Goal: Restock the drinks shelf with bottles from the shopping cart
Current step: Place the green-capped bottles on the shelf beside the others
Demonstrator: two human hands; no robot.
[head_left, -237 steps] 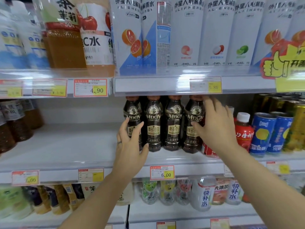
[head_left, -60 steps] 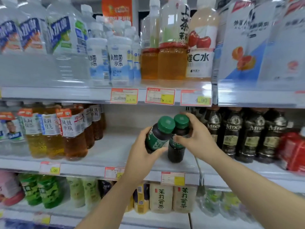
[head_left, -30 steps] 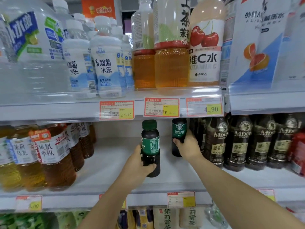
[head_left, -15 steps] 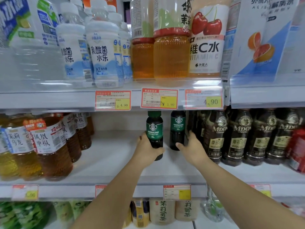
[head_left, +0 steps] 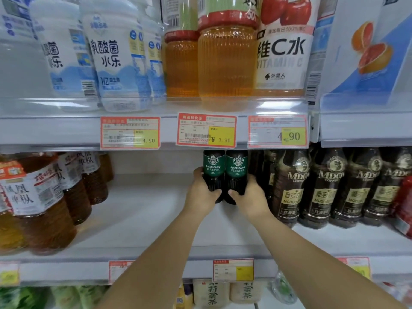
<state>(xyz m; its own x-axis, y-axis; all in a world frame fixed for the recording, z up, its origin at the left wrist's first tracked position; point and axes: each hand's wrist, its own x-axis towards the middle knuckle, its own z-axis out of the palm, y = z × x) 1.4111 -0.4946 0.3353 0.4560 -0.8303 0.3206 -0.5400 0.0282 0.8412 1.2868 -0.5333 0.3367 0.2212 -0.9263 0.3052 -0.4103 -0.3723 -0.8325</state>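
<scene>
Head view: a white drinks shelf fills most of the scene, w/ another shelf board above it carrying a strip of red-and-yellow price tags. Up top sit big pale blue-and-white bottles on the left, amber tea bottles in the middle, a white vitamin C bottle just beside them, and blue-white cartons w/ grapefruit art at far right.

On the middle shelf, left side, a cluster of brown tea bottles w/ white labels. Right side, a row of dark MDOV coffee bottles, shoulder to shoulder, w/ something red at the far right edge, too cropped to tell. A wide bare stretch of shelf lies between the tea and the coffee.

At the right end of that stretch, two dark Americano bottles w/ green labels stand upright, touching each other, just beside the MDOV row, well back on the shelf; caps hidden behind the tag strip.

Left hand is wrapped round the lower part of the left bottle, thumb across the front. Right hand is clamped the same way on the right one. Both bare forearms reach up from the bottom of the frame.

Below, the lower shelf shows cream jasmine tea bottles and green ones at the left corner, blurred.
</scene>
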